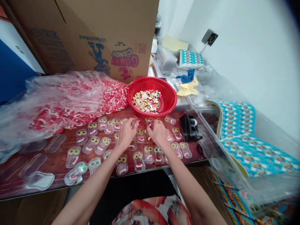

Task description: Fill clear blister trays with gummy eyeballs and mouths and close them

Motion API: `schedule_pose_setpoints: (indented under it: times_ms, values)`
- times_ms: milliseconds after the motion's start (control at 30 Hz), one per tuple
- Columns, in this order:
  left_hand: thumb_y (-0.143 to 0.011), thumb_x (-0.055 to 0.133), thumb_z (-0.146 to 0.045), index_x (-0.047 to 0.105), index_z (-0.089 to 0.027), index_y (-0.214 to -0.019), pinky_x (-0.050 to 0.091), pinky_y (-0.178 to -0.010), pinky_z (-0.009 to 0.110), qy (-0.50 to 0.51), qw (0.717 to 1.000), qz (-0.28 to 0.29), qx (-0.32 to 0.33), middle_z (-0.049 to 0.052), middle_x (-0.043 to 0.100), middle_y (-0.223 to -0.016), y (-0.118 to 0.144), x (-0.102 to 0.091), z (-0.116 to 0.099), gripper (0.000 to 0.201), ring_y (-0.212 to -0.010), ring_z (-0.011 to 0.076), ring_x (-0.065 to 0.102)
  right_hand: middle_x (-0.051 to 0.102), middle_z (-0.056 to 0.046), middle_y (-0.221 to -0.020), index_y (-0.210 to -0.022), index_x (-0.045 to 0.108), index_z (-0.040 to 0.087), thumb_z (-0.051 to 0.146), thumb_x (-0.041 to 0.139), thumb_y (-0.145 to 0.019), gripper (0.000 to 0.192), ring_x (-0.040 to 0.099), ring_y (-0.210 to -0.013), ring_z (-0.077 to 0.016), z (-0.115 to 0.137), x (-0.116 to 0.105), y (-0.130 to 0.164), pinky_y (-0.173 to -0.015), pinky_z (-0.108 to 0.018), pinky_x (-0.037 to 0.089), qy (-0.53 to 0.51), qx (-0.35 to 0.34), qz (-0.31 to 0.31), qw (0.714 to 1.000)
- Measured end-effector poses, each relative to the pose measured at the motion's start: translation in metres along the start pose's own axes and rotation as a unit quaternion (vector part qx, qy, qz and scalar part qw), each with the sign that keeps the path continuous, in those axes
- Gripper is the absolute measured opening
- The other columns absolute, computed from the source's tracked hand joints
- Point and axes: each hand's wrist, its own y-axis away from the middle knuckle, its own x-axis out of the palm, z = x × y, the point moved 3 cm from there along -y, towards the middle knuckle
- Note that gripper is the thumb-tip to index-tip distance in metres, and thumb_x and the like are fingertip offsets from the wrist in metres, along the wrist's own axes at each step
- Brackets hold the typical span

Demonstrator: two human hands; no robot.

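Several small clear plastic blister trays (74,155), most filled with gummy eyes and a red-and-white mouth, lie spread over the dark wooden table (58,162). My left hand (126,134) rests over the trays at the table's middle, fingers curled near a tray at the back row. My right hand (158,133) sits beside it, fingertips down on a filled tray (148,122). What each hand pinches is hidden. A red bowl (168,93) with eye-shaped gummies stands just behind both hands.
A large clear bag of red-and-white gummies (70,97) lies at the back left before a Gummy Candy carton (98,34). A black tape dispenser (190,127) stands right of the trays. Blue printed card sheets (248,137) and clear plastic sheets fill the right side. Empty trays (39,181) lie at the front left.
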Motion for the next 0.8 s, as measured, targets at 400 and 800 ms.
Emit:
schedule_pose_setpoints:
  times_ms: [400,800]
  values:
    - [-0.090,0.053,-0.023,0.060,-0.018,-0.128,0.047,-0.095,0.044,-0.324,0.938,0.109,0.060,0.019,0.054,-0.136,-0.040,0.004,-0.009,0.039,-0.122,0.0362,0.055,0.063,-0.022,-0.118,-0.120,0.061,0.012,0.032,0.048,-0.096,0.034,0.061,-0.114,-0.0315,0.013,0.024,-0.032,-0.090,-0.040,0.049,0.110,-0.004,0.015,0.994]
    - [-0.087,0.057,-0.025,0.059,-0.022,-0.135,0.046,-0.099,0.042,-0.309,0.929,0.179,0.094,0.016,0.059,-0.126,-0.055,-0.012,0.005,0.048,-0.115,0.0319,0.059,0.060,-0.017,-0.128,-0.134,0.054,0.018,0.036,0.054,-0.094,0.044,0.061,-0.115,-0.0298,0.014,0.025,-0.030,-0.089,-0.038,0.050,0.064,-0.027,0.025,0.997]
